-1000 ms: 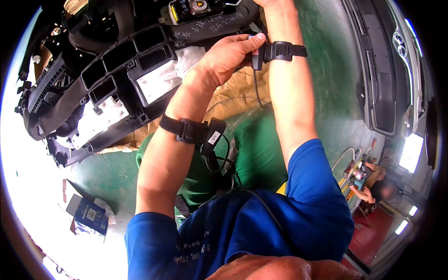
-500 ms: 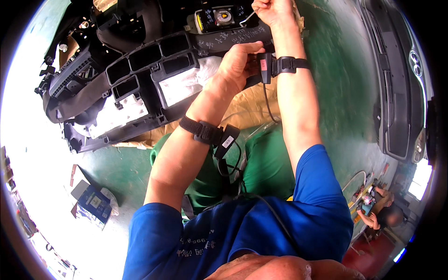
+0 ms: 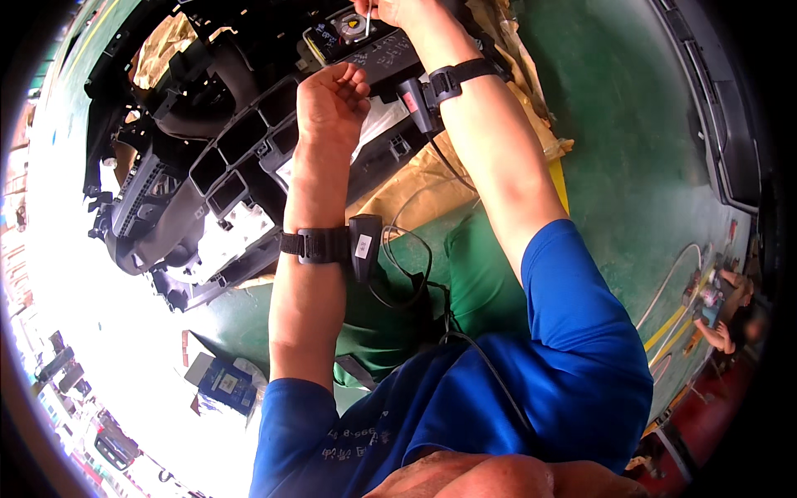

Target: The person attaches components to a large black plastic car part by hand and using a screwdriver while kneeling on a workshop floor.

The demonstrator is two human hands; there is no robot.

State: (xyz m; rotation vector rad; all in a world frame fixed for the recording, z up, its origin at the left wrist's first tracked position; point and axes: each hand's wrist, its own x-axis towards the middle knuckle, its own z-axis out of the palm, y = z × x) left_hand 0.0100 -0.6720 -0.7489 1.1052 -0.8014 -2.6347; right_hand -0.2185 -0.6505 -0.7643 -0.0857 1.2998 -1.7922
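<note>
While my right hand (image 3: 388, 12) clenches a thin silver metal rod (image 3: 369, 22), my left hand (image 3: 330, 104) curls loosely, free

The rod overlaps a black, yellow-labelled module (image 3: 329, 35) in the black plastic dashboard frame (image 3: 263, 157); small white handwriting (image 3: 380, 53) marks the bar (image 3: 406, 65) alongside.

The upper edge crops the right grip (image 3: 397, 10), and the thin metal rod (image 3: 369, 22) runs out of our sight there. We cannot tell whether the curled left grip (image 3: 330, 100) encloses anything. The black dashboard frame (image 3: 267, 149) is partly hidden behind it and cut off above; we find the co-worker (image 3: 734, 290) at right too blurred to make out.
</note>
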